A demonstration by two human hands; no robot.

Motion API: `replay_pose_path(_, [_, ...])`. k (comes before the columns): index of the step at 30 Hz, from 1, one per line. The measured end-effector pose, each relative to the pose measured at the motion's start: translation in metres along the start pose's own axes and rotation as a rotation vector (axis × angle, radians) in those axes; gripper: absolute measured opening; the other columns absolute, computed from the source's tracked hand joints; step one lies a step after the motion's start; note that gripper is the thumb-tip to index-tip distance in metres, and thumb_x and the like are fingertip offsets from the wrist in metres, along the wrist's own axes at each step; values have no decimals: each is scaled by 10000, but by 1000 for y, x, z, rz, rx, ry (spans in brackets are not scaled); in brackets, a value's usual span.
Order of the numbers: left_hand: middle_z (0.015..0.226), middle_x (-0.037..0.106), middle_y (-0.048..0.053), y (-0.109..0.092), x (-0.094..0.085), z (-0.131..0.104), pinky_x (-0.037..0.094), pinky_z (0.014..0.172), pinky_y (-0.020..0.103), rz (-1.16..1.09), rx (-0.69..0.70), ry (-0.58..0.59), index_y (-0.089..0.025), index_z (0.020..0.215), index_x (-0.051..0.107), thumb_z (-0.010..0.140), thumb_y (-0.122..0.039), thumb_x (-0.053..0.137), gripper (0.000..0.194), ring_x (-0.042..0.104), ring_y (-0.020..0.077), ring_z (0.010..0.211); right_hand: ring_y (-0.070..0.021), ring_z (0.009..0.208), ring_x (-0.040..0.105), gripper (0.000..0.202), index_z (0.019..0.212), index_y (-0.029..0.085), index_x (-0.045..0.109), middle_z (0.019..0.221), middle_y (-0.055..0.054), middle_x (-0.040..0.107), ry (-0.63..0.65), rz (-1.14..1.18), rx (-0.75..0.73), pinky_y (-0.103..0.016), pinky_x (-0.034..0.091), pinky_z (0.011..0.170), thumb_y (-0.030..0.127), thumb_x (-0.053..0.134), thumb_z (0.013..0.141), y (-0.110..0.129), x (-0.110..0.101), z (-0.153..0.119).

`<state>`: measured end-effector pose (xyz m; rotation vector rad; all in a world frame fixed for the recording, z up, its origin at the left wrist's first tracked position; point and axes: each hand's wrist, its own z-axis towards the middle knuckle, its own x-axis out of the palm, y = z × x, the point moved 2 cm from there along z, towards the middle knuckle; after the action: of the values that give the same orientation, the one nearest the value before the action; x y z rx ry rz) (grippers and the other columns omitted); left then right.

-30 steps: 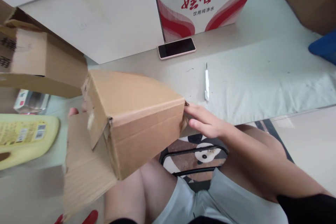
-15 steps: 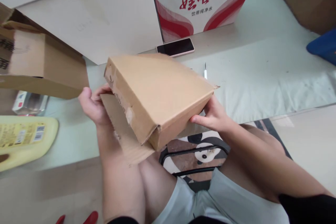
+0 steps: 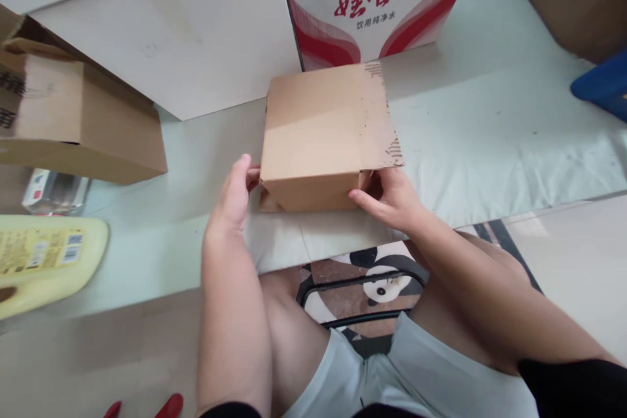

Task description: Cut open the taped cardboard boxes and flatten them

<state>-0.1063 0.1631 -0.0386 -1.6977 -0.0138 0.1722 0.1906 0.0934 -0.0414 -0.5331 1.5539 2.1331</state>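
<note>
A brown cardboard box (image 3: 313, 124) stands on the cloth-covered table in front of me, between both hands. Torn, ridged patches mark its right-hand flap, which sticks out past the side. My left hand (image 3: 235, 192) holds the box at its lower left corner, fingertips partly hidden behind the edge. At the right front corner my right hand (image 3: 392, 196) grips it, thumb on the front face and the other fingers under the flap. Part of a lower flap shows at the bottom left of the box.
Behind the box stand a large white box (image 3: 171, 39) and a red-and-white water carton (image 3: 377, 6). On the left are another cardboard box (image 3: 117, 124), a clear bottle (image 3: 59, 191) and a yellow bottle (image 3: 53, 255). A blue object (image 3: 602, 88) sits far right.
The cardboard box came down from a tilted position in the air onto the table, farther from me, and turned. It now covers the phone and the white-handled knife. My left hand moved right.
</note>
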Motion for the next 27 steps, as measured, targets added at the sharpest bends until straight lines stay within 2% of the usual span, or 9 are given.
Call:
replay_pose_path(3, [729, 655, 81, -7, 2, -1, 524, 868, 416, -95, -92, -24, -215, 642, 633, 715, -701, 690, 494, 648, 253, 857, -269, 872, 617, 466, 1112, 211, 586, 912, -94, 629, 4, 33, 25, -447, 550, 764, 577, 666, 834, 0, 0, 2])
replay_pose_path(6, [782, 639, 50, -25, 2, -5, 509, 766, 353, -191, 47, -96, -229, 720, 624, 672, -575, 768, 378, 597, 200, 789, -204, 718, 562, 416, 1041, 215, 561, 835, -55, 602, 4, 45, 50, -365, 489, 626, 546, 678, 818, 2, -2, 4])
replay_pose_path(9, [879, 632, 35, -38, 8, -11, 484, 703, 339, -277, 153, -54, -270, 848, 594, 649, -504, 798, 370, 579, 195, 795, -158, 607, 508, 379, 941, 216, 530, 753, -25, 573, 60, 80, 102, -319, 418, 539, 543, 675, 817, 5, -1, 4])
replay_pose_path(13, [1118, 651, 46, -42, 23, -17, 519, 833, 385, -334, 191, 61, -309, 940, 523, 710, -678, 687, 464, 628, 250, 1062, -177, 650, 565, 398, 1047, 197, 549, 822, -48, 628, 62, 166, 159, -332, 464, 561, 509, 671, 831, 4, 1, 3])
replay_pose_path(16, [1083, 647, 51, -40, 30, -18, 518, 895, 382, -360, 239, 47, -301, 967, 523, 723, -764, 640, 536, 622, 247, 1105, -220, 745, 620, 513, 1198, 189, 543, 965, -98, 666, -20, 177, 188, -380, 524, 615, 499, 700, 821, -1, 0, 2])
replay_pose_path(19, [843, 608, 23, -38, 26, -15, 516, 734, 339, -356, 273, -13, -291, 957, 532, 761, -758, 618, 513, 641, 213, 863, -218, 739, 607, 555, 1215, 210, 549, 948, -80, 657, -103, 192, 229, -387, 540, 638, 541, 727, 808, -3, -3, 1])
replay_pose_path(21, [697, 570, 8, -38, 21, -14, 463, 561, 298, -361, 256, -32, -265, 933, 565, 792, -698, 587, 456, 592, 178, 645, -208, 745, 604, 489, 1116, 223, 587, 890, -55, 642, -167, 266, 254, -370, 543, 665, 597, 700, 821, -2, -6, 1])
replay_pose_path(24, [554, 541, -5, -40, 12, -16, 236, 337, 262, -380, 212, -27, -221, 890, 647, 743, -493, 589, 314, 454, 137, 403, -187, 721, 606, 485, 820, 232, 577, 726, -18, 576, -244, 440, 318, -325, 533, 655, 716, 600, 850, -3, -10, 3])
replay_pose_path(27, [447, 479, -22, -42, 9, -19, 108, 298, 254, -329, 163, 0, -208, 743, 662, 662, -291, 584, 139, 362, 116, 301, -178, 697, 624, 533, 674, 235, 521, 619, 2, 512, -285, 578, 387, -305, 540, 661, 728, 577, 867, -7, -11, 4])
